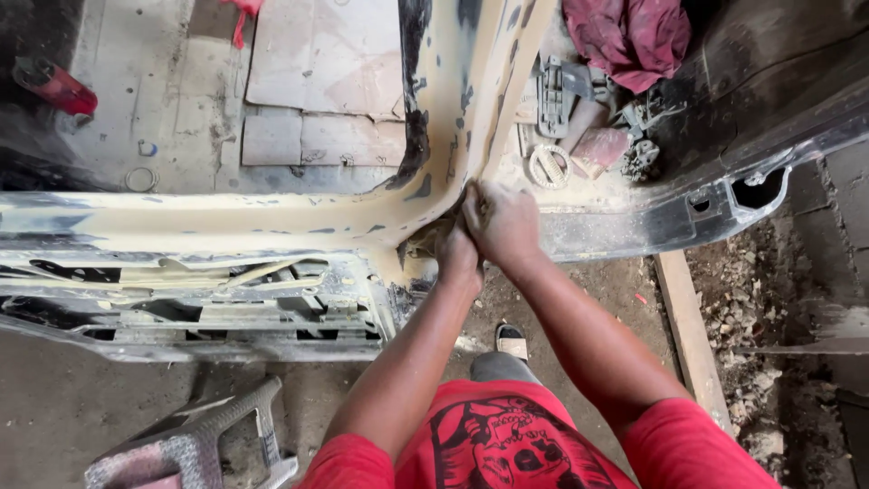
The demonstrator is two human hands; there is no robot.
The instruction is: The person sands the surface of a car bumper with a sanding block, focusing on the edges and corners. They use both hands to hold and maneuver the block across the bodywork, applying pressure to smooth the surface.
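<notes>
Both arms bare, extended forward, converging toward 12 o'clock. Left hand [457, 256] lower, fingers curled, mostly hidden behind right. Right hand [501, 222] on top at 1 o'clock of left, knuckles up, fingers bent, pressing down. Wrists straight, hands touching. Grip contents not visible.

Floor: we see dusty concrete [90, 426], with worn slabs [317, 81] beyond.
Right edge: a wooden plank [692, 335] beside rubble [756, 308].
Light: soft daylight.

stool [195, 444] left of hands (both on pillar [471, 136])
</notes>
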